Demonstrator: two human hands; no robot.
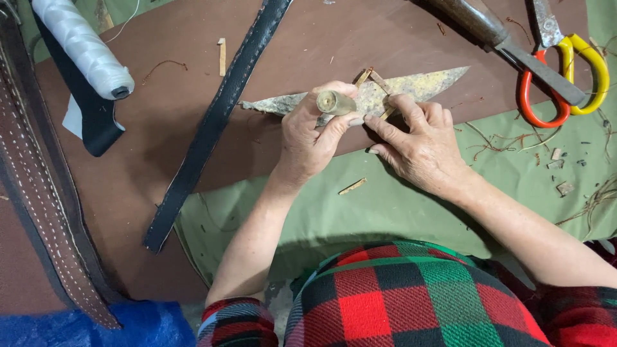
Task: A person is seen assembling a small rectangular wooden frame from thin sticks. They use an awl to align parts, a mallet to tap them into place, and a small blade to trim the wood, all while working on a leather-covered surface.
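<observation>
1. One tabletop (pixel 398 212), covered by a green cloth, with one large sheet of smooth brown leather (pixel 160 122) laid over its 10 o'clock half.
2. One long black strap (pixel 212 122), flat with stitched edges, runs from 12 o'clock down to 7 o'clock across the brown sheet.
3. One brown stitched belt (pixel 38 193) with rows of pale stitches lies along the 9 o'clock edge.
4. One pointed, blade-shaped piece of mottled grey-tan material (pixel 424 85) lies flat near the centre, just past both hands.
5. One spool of white cord (pixel 80 45), cylindrical and ribbed, sits at 10 o'clock on a dark scrap.
6. One pair of scissors (pixel 565 71), with one red and one yellow handle loop, lies at 2 o'clock; one rusty metal file (pixel 508 45) crosses over it.
7. The left hand (pixel 308 138) is closed around one small tool with a pale round wooden handle (pixel 335 103), pressed down at the blade-shaped piece.
8. The right hand (pixel 421 144) lies mostly flat, fingers extended, pinning thin tan strips (pixel 376 80) against the blade-shaped piece; it grips nothing.
9. Two loose tan slivers: one (pixel 353 186) at 6 o'clock from the hands, one (pixel 222 56) at 11 o'clock.
</observation>
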